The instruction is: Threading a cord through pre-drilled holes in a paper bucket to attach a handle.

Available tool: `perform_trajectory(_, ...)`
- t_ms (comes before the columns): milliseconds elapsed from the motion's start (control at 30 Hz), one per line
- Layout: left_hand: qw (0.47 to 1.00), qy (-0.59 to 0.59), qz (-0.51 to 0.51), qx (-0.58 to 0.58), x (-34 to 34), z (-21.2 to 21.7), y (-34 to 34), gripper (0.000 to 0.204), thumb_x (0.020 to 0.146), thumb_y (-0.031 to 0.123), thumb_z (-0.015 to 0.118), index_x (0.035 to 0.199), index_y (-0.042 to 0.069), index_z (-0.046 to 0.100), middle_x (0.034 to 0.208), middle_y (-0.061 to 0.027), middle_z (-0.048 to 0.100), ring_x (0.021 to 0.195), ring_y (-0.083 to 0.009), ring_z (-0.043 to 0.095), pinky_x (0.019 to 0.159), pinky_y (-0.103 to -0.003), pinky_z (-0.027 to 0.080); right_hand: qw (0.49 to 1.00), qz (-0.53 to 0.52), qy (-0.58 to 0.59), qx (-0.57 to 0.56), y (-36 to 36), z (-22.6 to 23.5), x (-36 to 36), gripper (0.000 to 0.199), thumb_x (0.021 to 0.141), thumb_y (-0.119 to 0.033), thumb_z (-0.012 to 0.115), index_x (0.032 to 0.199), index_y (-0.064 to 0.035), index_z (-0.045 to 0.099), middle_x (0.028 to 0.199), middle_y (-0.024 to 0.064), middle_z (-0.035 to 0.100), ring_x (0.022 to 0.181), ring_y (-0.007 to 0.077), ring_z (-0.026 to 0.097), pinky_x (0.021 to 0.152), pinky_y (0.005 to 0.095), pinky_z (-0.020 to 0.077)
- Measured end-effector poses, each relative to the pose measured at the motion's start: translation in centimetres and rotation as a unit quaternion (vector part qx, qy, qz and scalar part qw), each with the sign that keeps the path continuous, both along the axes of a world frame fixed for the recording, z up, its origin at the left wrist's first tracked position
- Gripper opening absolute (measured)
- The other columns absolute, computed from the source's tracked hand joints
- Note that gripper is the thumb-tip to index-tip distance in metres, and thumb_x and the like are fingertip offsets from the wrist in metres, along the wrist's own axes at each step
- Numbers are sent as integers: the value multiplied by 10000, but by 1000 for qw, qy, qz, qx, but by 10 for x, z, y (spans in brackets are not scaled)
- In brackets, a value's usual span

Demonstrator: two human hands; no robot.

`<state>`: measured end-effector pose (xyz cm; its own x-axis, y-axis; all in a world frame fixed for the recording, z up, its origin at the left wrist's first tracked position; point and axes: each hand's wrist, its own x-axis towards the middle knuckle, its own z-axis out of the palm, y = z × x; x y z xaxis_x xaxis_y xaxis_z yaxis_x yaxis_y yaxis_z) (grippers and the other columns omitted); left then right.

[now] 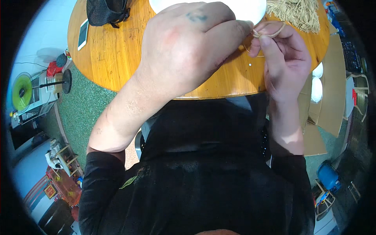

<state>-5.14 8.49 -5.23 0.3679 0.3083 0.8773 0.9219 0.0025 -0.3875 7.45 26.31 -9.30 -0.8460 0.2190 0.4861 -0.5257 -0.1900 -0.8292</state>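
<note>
A thin tan cord loops around the fingertips of my right hand, which pinches it between thumb and forefinger. Reaching across from the left, my left hand is closed, back upward, its thumb and finger tips meeting the cord beside the right thumb. Its other fingers are hidden underneath. A thin strand of the cord hangs just below the two hands. Behind them lies a white round dish, partly covered by my left hand. On the table below the cord sits a tiny white bead-like piece.
A bundle of tan cords lies at the far right of the round wooden table. At the far left are a black mesh bag and a white phone. An open cardboard box stands right of the table, a fan left.
</note>
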Motion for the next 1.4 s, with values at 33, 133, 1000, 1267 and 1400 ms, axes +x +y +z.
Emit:
perform_trajectory(33, 1000, 7, -1, 4, 0, 0, 0, 246, 855, 146, 831, 1048, -5, 807, 838, -99, 727, 693, -234, 715, 573, -357, 545, 1000, 0, -1, 0, 0, 0, 1, 121, 1022, 64, 644, 1137, 69, 682, 1103, 173, 730, 863, 171, 690, 741, 309, 570)
perform_trajectory(133, 1000, 0, 8, 0, 4, 0, -3, 261, 847, 144, 840, 1056, -11, 810, 849, -108, 730, 702, -233, 721, 567, -362, 545, 1000, -13, -16, 4, 0, 0, 2, 218, 927, 148, 749, 1107, 60, 663, 1112, 122, 760, 920, 121, 726, 822, 262, 609)
perform_trajectory(1000, 917, -293, 115, -245, 74, 33, -32, 374, 840, 51, 880, 1187, -33, 768, 831, -106, 759, 711, -235, 755, 622, -327, 573, 876, -320, 250, 259, -6, -10, 0, 226, 843, 139, 792, 1017, 23, 705, 1060, 167, 796, 921, 246, 771, 824, 288, 592)
perform_trajectory(1267, 924, -277, 115, -239, 84, 33, -31, 334, 872, 69, 854, 1177, -42, 776, 845, -102, 788, 718, -233, 777, 617, -314, 579, 877, -320, 228, 275, -7, -12, 11, 208, 867, 114, 804, 1007, 13, 688, 1139, 180, 787, 971, 263, 784, 852, 316, 617)
perform_trajectory(1400, 912, -300, 101, -260, 87, 34, -35, 303, 914, 108, 844, 1164, -50, 777, 855, -115, 785, 720, -240, 774, 629, -323, 587, 869, -317, 259, 278, -9, -12, 12, 204, 880, 106, 803, 1003, 3, 678, 1151, 196, 778, 993, 273, 786, 853, 320, 628)
